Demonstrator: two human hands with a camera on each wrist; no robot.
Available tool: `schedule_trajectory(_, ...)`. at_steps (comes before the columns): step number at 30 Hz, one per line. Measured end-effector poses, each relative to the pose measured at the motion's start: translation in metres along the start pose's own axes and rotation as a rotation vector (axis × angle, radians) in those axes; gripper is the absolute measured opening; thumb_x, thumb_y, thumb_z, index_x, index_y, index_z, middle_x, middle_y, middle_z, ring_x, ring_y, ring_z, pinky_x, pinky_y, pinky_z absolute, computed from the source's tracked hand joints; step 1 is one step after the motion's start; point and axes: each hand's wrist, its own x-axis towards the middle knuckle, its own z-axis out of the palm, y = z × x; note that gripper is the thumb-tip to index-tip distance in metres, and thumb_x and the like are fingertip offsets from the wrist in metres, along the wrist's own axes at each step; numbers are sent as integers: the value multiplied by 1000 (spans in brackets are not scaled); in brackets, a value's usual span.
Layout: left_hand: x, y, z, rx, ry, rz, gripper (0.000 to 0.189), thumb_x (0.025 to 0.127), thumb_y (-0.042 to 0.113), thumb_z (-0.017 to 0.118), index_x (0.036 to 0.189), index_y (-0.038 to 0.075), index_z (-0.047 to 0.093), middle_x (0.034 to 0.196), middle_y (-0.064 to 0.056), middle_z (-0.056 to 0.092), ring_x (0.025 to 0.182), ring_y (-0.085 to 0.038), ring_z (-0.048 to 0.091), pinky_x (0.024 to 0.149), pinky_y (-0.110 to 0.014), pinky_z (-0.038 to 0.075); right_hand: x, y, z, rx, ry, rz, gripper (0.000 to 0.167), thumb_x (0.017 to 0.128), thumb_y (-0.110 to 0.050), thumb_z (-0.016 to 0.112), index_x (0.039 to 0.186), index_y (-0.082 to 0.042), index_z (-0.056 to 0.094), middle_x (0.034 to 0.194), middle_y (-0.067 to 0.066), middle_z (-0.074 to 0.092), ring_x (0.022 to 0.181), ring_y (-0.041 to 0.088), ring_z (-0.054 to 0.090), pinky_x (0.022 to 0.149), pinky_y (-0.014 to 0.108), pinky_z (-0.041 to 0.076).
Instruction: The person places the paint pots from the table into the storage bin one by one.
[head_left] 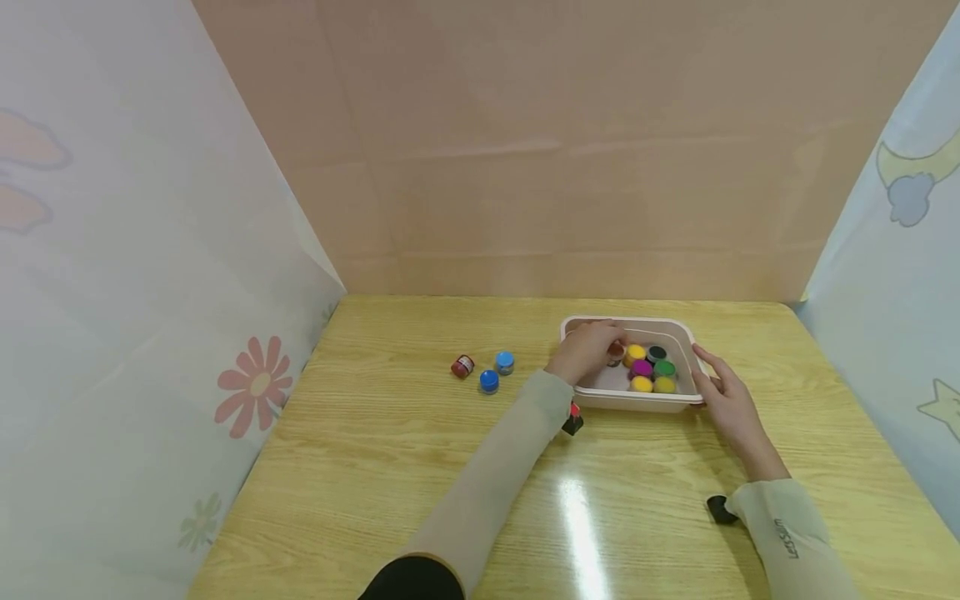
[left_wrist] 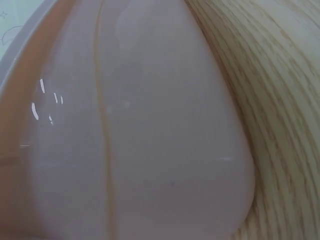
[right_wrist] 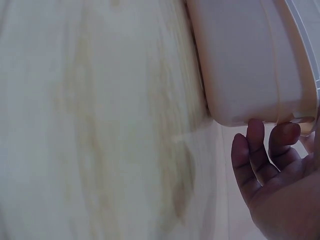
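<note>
A pale pink plastic tub (head_left: pixel 637 402) stands on the table, its side wall filling most of the left wrist view. My left hand (head_left: pixel 589 352) reaches over the tub's left side and pinches a small brown-topped paint jar (head_left: pixel 615 353) inside it. Beside that jar sit several more paint jars (head_left: pixel 641 368) with yellow, purple, green and black lids. My right hand (head_left: pixel 726 407) grips the tub's right end at the rim. In the right wrist view, its curled fingertips (right_wrist: pixel 255 131) meet the tub's wall.
Left of the tub, a red paint jar (head_left: pixel 462 366) lies on its side, near a light blue jar (head_left: pixel 505 362) and a darker blue jar (head_left: pixel 489 382). A brown panel (head_left: pixel 562 167) rises behind the wooden table (head_left: pixel 360 467), with patterned sheets on both sides.
</note>
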Motion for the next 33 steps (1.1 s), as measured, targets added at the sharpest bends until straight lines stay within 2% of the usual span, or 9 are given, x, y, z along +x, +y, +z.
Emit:
schedule_trajectory(5, 1, 3, -4, 75, 20, 44, 25, 106, 22, 61, 129, 31, 68, 122, 16, 65, 101, 1, 61, 96, -15, 50, 1, 2, -1, -14, 13, 3, 57, 113, -30, 41, 164, -9, 26, 134, 45, 54, 85, -12, 59, 68, 19, 57)
schedule_trajectory(9, -4, 4, -7, 116, 58, 89, 27, 104, 24, 65, 130, 29, 67, 124, 12, 63, 92, -2, 60, 86, -14, 51, 0, 2, 0, 3, 3, -1, 57, 112, -30, 41, 164, -10, 26, 135, 46, 53, 86, -13, 59, 68, 19, 57)
schedule_trajectory(12, -10, 3, -10, 73, 99, 114, 28, 103, 22, 66, 131, 26, 67, 123, 9, 64, 91, -2, 62, 81, -14, 51, 1, 2, 1, -1, -8, 2, 57, 112, -31, 41, 164, -10, 26, 135, 45, 53, 87, -12, 59, 69, 19, 57)
schedule_trajectory(18, -28, -5, -28, -47, 195, 145, 29, 102, 17, 66, 130, 21, 69, 125, 5, 68, 100, -4, 68, 86, -17, 54, 4, 1, 2, -38, -9, 19, 58, 113, -31, 40, 164, -10, 24, 133, 45, 56, 86, -11, 58, 69, 19, 56)
schedule_trajectory(24, -57, -33, -43, -60, 226, 99, 29, 104, 24, 65, 132, 24, 67, 129, 8, 66, 103, -6, 67, 85, -18, 54, 7, 0, 8, -21, -17, 15, 57, 113, -28, 40, 164, -8, 25, 130, 44, 58, 84, -9, 60, 69, 21, 57)
schedule_trajectory(28, -78, -59, -51, -81, 258, 62, 32, 103, 24, 67, 134, 24, 66, 129, 5, 67, 107, -12, 68, 84, -25, 56, 6, -4, 8, -20, -8, 5, 57, 113, -29, 41, 163, -8, 26, 129, 45, 58, 84, -9, 60, 69, 20, 56)
schedule_trajectory(33, -104, -91, -58, -126, 277, 2, 39, 100, 24, 71, 139, 22, 63, 136, 2, 64, 114, -19, 68, 90, -36, 58, 4, -7, 7, -45, 2, 7, 57, 112, -32, 40, 164, -10, 27, 124, 44, 61, 79, -9, 58, 66, 20, 54)
